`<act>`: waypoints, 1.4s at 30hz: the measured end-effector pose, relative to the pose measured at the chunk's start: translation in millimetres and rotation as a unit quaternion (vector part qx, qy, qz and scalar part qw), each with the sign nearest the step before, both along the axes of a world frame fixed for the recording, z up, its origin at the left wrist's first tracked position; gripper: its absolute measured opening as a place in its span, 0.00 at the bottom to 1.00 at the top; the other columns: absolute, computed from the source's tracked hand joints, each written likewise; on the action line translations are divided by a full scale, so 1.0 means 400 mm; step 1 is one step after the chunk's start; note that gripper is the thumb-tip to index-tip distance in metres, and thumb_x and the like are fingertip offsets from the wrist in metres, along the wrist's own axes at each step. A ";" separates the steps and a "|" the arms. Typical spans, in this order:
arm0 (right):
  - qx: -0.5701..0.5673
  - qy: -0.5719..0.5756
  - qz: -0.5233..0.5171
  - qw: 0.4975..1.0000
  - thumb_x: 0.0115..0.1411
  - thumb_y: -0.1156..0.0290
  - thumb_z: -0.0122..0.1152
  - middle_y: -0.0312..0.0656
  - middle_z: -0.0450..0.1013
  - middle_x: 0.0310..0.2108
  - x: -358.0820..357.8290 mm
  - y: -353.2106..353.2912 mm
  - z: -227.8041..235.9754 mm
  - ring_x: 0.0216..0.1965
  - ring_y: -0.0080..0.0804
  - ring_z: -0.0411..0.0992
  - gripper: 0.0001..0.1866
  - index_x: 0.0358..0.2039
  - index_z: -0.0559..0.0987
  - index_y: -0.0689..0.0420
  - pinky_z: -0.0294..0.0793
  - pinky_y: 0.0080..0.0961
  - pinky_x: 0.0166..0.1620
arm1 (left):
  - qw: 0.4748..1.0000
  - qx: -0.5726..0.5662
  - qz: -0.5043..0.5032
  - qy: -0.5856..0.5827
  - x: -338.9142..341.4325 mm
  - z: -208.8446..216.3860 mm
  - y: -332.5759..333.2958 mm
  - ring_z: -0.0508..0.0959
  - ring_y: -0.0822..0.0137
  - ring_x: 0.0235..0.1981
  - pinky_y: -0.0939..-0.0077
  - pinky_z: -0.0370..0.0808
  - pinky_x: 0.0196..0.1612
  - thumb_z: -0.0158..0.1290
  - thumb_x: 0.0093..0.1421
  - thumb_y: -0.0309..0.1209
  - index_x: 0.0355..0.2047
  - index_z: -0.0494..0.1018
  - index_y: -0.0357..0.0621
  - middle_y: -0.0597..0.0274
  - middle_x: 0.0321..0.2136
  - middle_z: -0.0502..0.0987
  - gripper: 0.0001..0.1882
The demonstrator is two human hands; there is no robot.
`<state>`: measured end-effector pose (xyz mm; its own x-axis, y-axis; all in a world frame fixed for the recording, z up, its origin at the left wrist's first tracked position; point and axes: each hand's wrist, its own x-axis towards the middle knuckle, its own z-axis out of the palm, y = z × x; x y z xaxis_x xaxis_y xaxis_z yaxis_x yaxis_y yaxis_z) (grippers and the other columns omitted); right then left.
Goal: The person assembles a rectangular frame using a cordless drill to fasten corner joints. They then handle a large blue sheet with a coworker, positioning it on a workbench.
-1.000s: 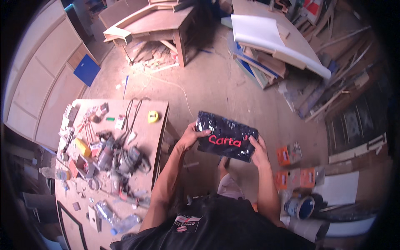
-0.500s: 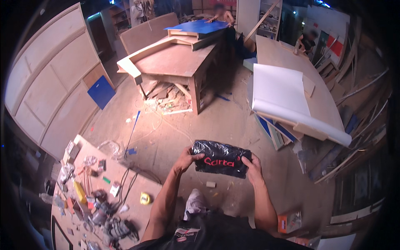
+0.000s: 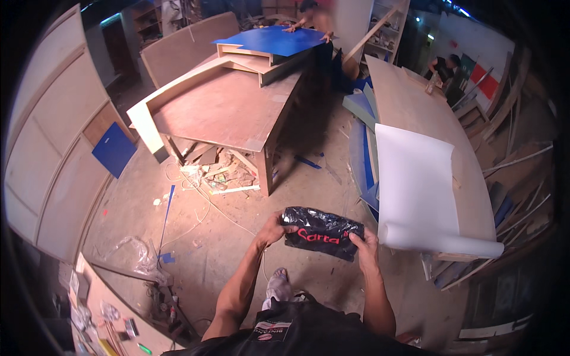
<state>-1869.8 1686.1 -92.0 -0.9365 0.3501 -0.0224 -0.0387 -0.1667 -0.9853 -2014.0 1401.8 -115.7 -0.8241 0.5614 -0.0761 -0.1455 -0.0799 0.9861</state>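
Observation:
Both my hands hold a glossy black plastic package with red lettering out in front of my body. My left hand grips its left end, the thumb lying over the top face. Round the right end my right hand is closed, thumb also on the front. The fingers behind the package are hidden. What the plastic wraps cannot be seen. Below it, one of my feet shows on the floor.
Ahead stands a wooden workbench with a blue sheet, where a person leans. At right a long table carries a white roll; another person is behind it. A tool-strewn table is lower left. A cable crosses the floor.
My view has moved forward: the workbench and the white roll look nearer, and the tool-strewn table has slid toward the lower left. The package stays in both hands.

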 end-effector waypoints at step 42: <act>0.160 -0.019 -0.140 0.977 0.57 0.71 0.70 0.44 0.77 0.48 -2.214 0.892 0.090 0.49 0.33 0.76 0.25 0.55 0.76 0.64 0.73 0.30 0.55 | 0.993 0.112 -0.036 0.019 -2.258 0.024 1.008 0.76 0.72 0.55 0.73 0.71 0.62 0.71 0.52 0.18 0.65 0.63 0.40 0.66 0.53 0.78 0.42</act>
<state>-2755.4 2043.0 -55.9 -0.8037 0.5871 0.0968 -0.0007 0.1618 -0.9868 -2917.2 1804.8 -106.0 -0.7817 0.6175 0.0871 -0.1218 -0.2882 0.9498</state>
